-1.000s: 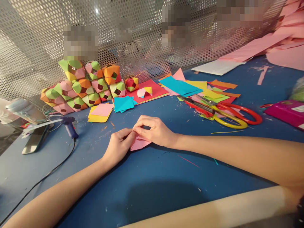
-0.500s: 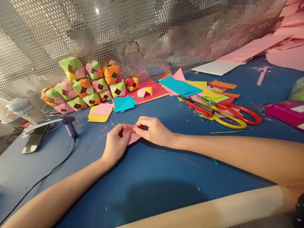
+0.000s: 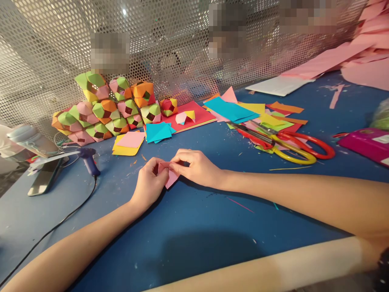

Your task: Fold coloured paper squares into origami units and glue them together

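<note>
A small pink paper (image 3: 172,178), partly folded, is pinched between both hands just above the blue table (image 3: 212,247). My left hand (image 3: 149,178) grips its left side with thumb and fingers. At its upper right edge, my right hand (image 3: 196,167) holds it with closed fingertips. The fingers cover part of the paper, so its folds show only in part. Behind the hands lie pink and yellow paper squares (image 3: 129,144) and blue paper squares (image 3: 159,132).
Folded paper balls (image 3: 105,109) are stacked against a perforated metal screen (image 3: 182,52). On the left are a glue gun (image 3: 88,160) with a cord, a phone (image 3: 45,178) and a bottle (image 3: 32,140). Scissors (image 3: 291,148) and paper scraps lie right, near a magenta object (image 3: 364,142).
The pink paper has turned slightly between my fingers, and its lower corner now points further down. Both hands stay in nearly the same place.
</note>
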`<action>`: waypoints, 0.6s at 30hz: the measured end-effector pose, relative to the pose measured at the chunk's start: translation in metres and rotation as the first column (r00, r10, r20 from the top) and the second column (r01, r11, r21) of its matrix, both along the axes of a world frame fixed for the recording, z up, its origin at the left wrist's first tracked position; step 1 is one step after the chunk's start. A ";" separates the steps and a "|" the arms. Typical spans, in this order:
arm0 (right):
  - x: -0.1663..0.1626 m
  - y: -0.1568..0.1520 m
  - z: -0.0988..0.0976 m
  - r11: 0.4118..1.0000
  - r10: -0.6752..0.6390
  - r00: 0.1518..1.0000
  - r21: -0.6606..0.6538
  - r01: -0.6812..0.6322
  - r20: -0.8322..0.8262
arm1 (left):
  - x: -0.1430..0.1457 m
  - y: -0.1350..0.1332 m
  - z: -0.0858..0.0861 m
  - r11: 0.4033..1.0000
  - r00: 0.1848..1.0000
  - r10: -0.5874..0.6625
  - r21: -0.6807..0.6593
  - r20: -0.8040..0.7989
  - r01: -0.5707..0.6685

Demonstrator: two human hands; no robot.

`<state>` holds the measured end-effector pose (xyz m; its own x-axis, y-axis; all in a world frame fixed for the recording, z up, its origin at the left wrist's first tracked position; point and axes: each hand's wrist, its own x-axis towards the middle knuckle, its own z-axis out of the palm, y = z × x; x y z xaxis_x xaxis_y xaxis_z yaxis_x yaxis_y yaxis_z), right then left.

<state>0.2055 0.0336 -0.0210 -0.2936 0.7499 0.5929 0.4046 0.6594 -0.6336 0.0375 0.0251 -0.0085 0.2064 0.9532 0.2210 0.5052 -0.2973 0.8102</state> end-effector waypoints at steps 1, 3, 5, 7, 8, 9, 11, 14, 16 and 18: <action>0.000 0.000 0.000 1.000 0.003 1.000 -0.001 -0.003 -0.006 | 0.000 0.000 0.000 1.000 1.000 0.003 0.001 -0.005 -0.003; 0.000 0.000 0.000 1.000 -0.004 1.000 0.019 0.004 -0.002 | 0.000 -0.001 0.001 1.000 1.000 0.007 0.003 -0.023 -0.007; 0.000 0.000 -0.001 0.999 -0.017 1.000 0.048 0.017 0.018 | 0.000 -0.001 0.001 1.000 0.999 0.000 0.000 -0.036 0.000; 0.000 0.000 -0.001 0.999 -0.019 0.999 0.051 0.017 0.028 | 0.000 0.000 0.000 1.000 0.999 -0.017 -0.007 -0.038 0.017; 0.000 0.000 0.000 0.999 -0.014 1.000 0.035 0.013 0.025 | 0.000 0.000 -0.001 1.000 0.999 -0.025 -0.009 -0.036 0.024; 0.000 0.000 0.001 1.000 -0.004 1.000 0.009 0.004 0.017 | -0.001 0.001 -0.001 0.999 0.999 -0.030 -0.010 -0.032 0.030; 0.000 -0.001 0.003 0.998 0.022 1.000 -0.056 -0.023 -0.013 | -0.001 0.002 -0.002 1.000 0.999 -0.030 -0.010 -0.016 0.030; 0.000 -0.001 0.005 0.992 0.039 0.998 -0.115 -0.045 -0.050 | -0.002 0.003 -0.003 1.000 1.000 -0.017 -0.009 0.006 0.017; -0.001 -0.001 0.005 0.993 0.024 0.998 -0.118 -0.031 -0.057 | -0.002 0.003 -0.003 1.000 1.000 -0.017 -0.010 0.001 0.017; -0.001 0.000 0.004 0.994 0.007 0.998 -0.106 -0.013 -0.055 | -0.002 0.004 -0.003 1.000 1.000 -0.015 -0.008 -0.010 0.015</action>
